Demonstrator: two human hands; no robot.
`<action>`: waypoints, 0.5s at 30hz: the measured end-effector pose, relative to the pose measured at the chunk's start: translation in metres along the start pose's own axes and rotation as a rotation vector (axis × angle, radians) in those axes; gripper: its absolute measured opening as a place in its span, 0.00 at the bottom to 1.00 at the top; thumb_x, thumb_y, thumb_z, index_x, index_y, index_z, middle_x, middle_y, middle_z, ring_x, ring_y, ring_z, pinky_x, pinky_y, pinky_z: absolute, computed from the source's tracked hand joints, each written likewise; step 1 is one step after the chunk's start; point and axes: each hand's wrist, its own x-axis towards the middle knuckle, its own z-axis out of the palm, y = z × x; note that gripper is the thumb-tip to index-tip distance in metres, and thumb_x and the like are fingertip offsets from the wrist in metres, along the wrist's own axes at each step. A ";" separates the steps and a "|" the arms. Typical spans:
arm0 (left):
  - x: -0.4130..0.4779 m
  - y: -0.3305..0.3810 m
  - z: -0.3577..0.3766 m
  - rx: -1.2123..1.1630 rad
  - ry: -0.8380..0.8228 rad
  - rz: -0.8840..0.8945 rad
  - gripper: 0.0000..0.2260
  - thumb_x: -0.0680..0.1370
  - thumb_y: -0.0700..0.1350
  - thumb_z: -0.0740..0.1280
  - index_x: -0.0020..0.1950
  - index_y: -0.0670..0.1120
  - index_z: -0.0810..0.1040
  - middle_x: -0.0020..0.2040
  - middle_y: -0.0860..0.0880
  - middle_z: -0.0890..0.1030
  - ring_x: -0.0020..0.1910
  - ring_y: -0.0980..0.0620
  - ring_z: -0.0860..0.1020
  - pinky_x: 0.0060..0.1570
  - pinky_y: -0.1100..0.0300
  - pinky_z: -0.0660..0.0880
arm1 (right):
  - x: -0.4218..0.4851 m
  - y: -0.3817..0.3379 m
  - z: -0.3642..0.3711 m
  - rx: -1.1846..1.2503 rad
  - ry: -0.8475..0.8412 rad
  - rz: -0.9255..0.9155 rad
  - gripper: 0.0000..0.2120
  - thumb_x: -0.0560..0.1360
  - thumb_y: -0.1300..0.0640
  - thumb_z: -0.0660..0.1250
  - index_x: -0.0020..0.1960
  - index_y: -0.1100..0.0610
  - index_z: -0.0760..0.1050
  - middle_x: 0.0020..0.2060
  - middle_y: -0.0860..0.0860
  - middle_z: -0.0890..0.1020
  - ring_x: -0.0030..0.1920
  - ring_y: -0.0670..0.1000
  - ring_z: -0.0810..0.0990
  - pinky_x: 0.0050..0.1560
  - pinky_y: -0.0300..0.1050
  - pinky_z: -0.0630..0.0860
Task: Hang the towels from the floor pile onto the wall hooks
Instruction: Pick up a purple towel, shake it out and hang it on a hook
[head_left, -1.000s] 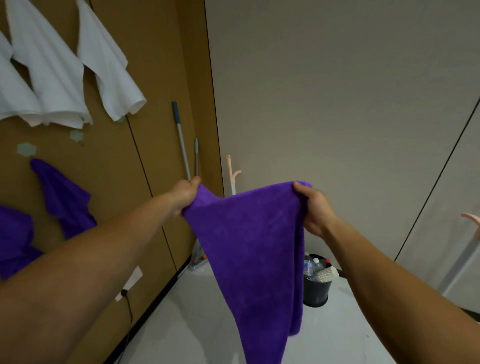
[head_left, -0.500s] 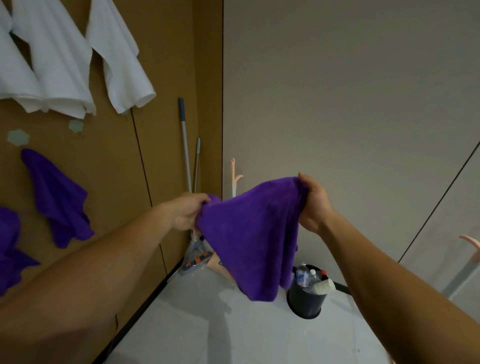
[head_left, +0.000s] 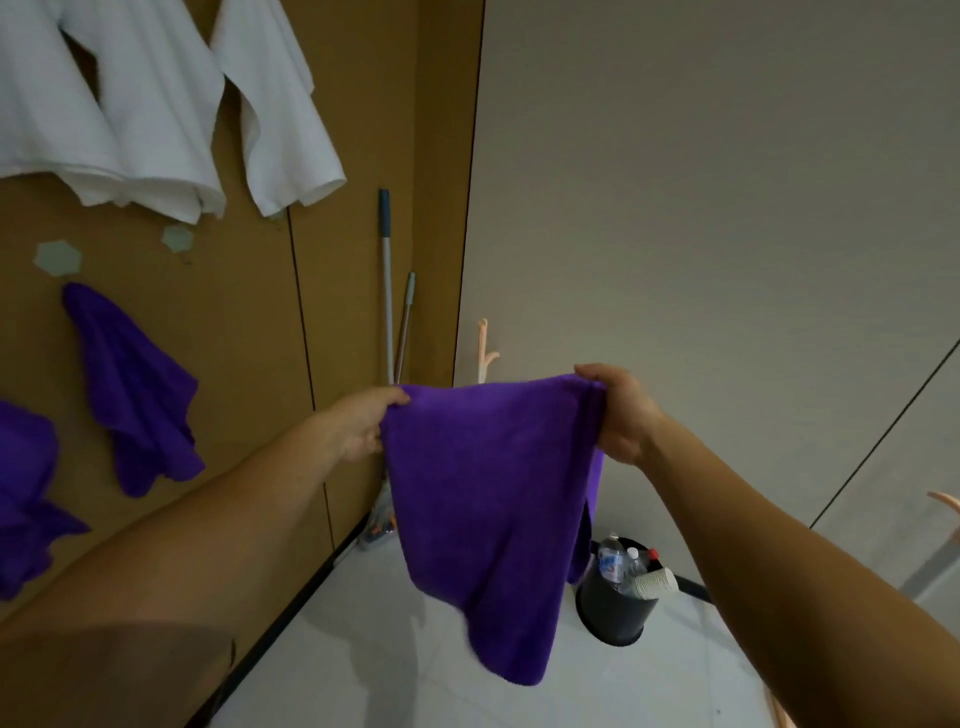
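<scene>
A brown panelled wall (head_left: 249, 322) fills the left of the frame and meets a plain grey wall (head_left: 701, 208) at a corner, with pale floor (head_left: 389, 649) along the bottom. White towels (head_left: 156, 104) hang at the upper left. Below them, by the left edge, hang two purple towels (head_left: 135, 395). Between the rows sit two bare hex pads (head_left: 58, 256). They look like free hooks, though no peg shows clearly. Mop handles (head_left: 385, 280) lean in the corner, and a black bin (head_left: 615, 608) stands at lower centre-right.

In mid-frame the towel (head_left: 488, 493) hangs spread between both hands, clear of the floor and apart from the brown wall. The left hand (head_left: 363, 426) pinches its upper left corner, fingers curled round the cloth. The right hand (head_left: 618, 415) grips the upper right corner, the edge bunched in its fingers. The floor pile is out of view.

The step in hand seems to be bringing this towel to a hook. The next move, I judge, calls for swinging it left and up toward a hex pad, gathering one corner into a bunch, and draping that over the hook so the cloth does not slide off.
</scene>
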 end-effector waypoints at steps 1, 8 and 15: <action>0.004 0.004 -0.011 0.045 0.043 -0.002 0.09 0.77 0.43 0.67 0.55 0.44 0.78 0.47 0.45 0.82 0.44 0.50 0.79 0.41 0.57 0.75 | 0.003 0.004 -0.003 -0.005 0.061 0.026 0.10 0.77 0.55 0.61 0.45 0.60 0.75 0.36 0.56 0.80 0.36 0.53 0.78 0.41 0.45 0.75; 0.022 0.012 -0.078 0.232 0.318 0.065 0.04 0.74 0.43 0.70 0.40 0.44 0.80 0.36 0.47 0.81 0.34 0.51 0.78 0.30 0.59 0.73 | 0.027 0.031 -0.015 -0.232 0.450 0.054 0.06 0.71 0.60 0.70 0.46 0.60 0.75 0.39 0.54 0.75 0.36 0.49 0.71 0.33 0.43 0.65; 0.016 0.030 -0.093 -0.019 0.332 0.081 0.06 0.75 0.43 0.67 0.38 0.46 0.75 0.32 0.49 0.76 0.31 0.52 0.74 0.30 0.59 0.70 | 0.059 0.016 0.011 -0.381 0.360 -0.289 0.10 0.79 0.62 0.62 0.59 0.58 0.75 0.51 0.55 0.78 0.52 0.55 0.77 0.51 0.51 0.75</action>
